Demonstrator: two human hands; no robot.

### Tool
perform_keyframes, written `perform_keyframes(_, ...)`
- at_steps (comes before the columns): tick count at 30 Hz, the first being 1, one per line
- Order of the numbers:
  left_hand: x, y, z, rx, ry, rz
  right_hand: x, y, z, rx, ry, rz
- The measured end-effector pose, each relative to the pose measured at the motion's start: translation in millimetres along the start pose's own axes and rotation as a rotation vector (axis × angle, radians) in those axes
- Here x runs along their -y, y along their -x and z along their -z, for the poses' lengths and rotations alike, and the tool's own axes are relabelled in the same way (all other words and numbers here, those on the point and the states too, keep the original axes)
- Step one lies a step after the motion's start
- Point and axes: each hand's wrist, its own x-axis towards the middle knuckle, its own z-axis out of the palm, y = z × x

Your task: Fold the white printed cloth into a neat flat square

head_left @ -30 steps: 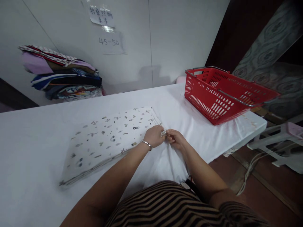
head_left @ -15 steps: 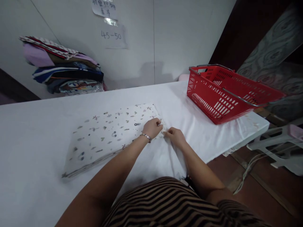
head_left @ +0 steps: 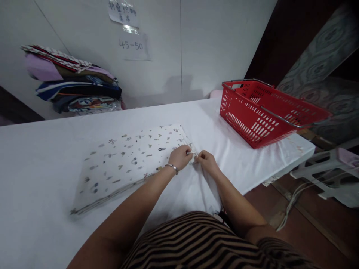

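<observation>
A folded white cloth (head_left: 126,157) with small scattered prints lies flat on the white-covered table (head_left: 42,160), its layered edge facing me. At the cloth's right end, my left hand (head_left: 180,157) rests over the near corner, thumb and fingers pinching a bit of the fabric. Just to its right, my right hand (head_left: 206,160) is closed in a pinch on the cloth's edge by the same corner. Between the fingertips the fabric looks bunched; its exact fold is too small to make out. A bracelet circles my left wrist.
On the table's right end stands a red plastic basket (head_left: 252,119) with metal handles. A pile of folded clothes (head_left: 78,82) sits at the back left against the wall. Paper signs (head_left: 133,45) hang on the wall. A pale plastic stool (head_left: 328,172) and cables are at the lower right.
Both hands stay at the cloth's right end, with my left fingers shifted slightly toward me. The view has tilted a little; the cloth and basket keep their places.
</observation>
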Motion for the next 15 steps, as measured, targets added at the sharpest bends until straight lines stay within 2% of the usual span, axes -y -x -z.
perform_keyframes(7,1,6,-19.1,-0.022,-0.035,-0.020,9,2,-1,0.124,-0.535,-0.252)
perform_keyframes(10,1,7,-20.1,-0.041,-0.044,-0.010,11,2,0,0.129,-0.604,-0.224)
perform_keyframes(15,-4,12,-16.7,-0.019,-0.114,-0.089,11,3,-1,0.082,-0.603,-0.111)
